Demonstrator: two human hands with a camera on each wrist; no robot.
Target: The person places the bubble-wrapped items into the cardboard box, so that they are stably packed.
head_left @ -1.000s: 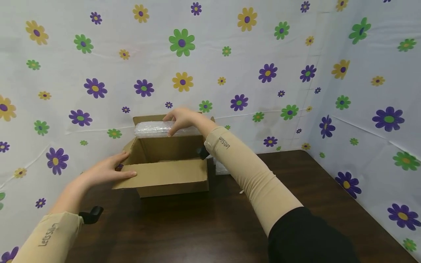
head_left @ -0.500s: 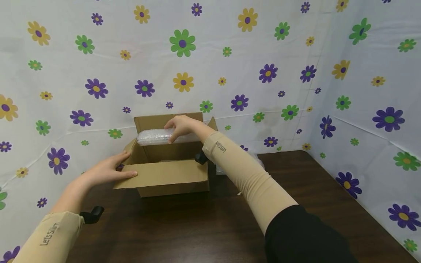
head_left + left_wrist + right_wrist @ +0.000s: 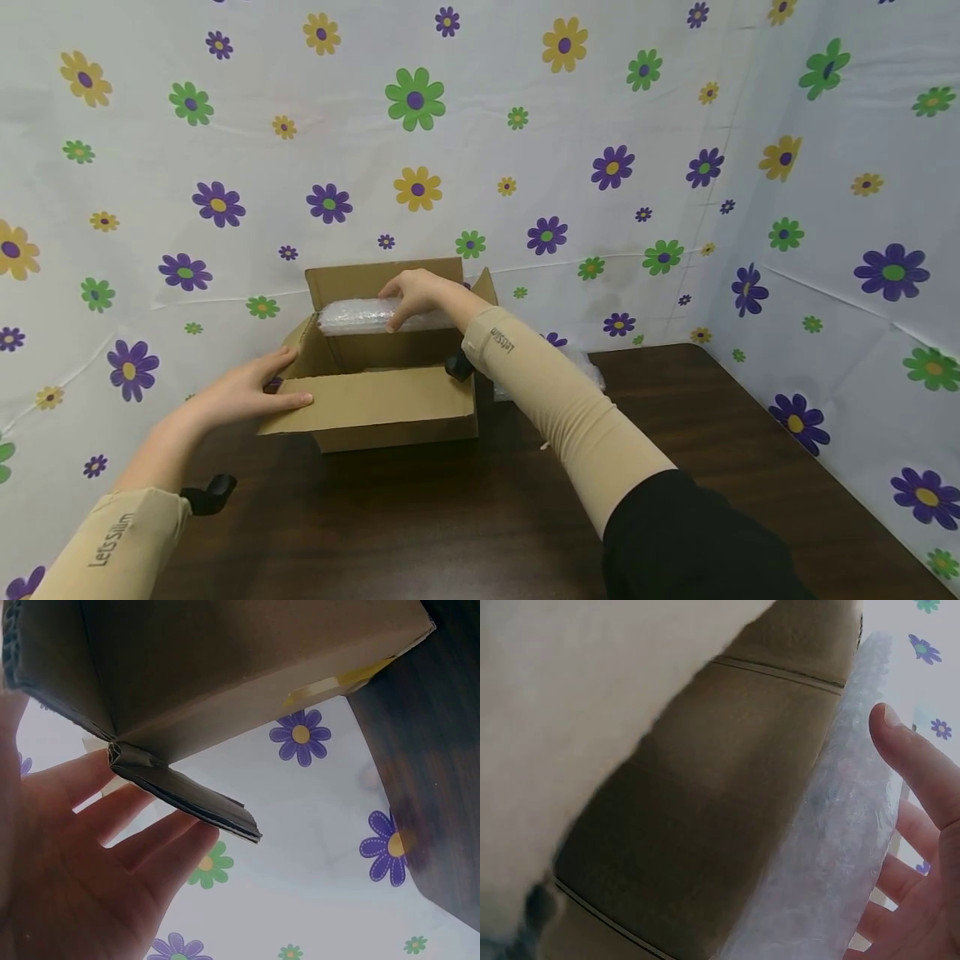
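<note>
An opened cardboard box (image 3: 390, 400) stands on the dark wooden table, its flaps spread. My left hand (image 3: 232, 392) holds the box at its front left corner, thumb on top of the front flap and fingers at the left flap (image 3: 187, 796). Over the back of the opening, my right hand (image 3: 420, 293) grips a long bundle in clear bubble wrap (image 3: 351, 317) from above. It lies level, left to right, in front of the raised back flap (image 3: 352, 279). The right wrist view shows the bubble wrap (image 3: 829, 832) between thumb and fingers; what is inside it is hidden.
More clear bubble wrap (image 3: 585, 367) lies on the table right of the box, partly behind my right arm. A small pale scrap (image 3: 545, 446) is on the table (image 3: 450, 517). Flower-printed sheeting (image 3: 480, 150) covers the walls behind and to the right.
My right hand has lowered the bubble-wrapped bundle a little, from near the back flap's top edge down toward the box opening. The left hand stays in place on the flaps.
</note>
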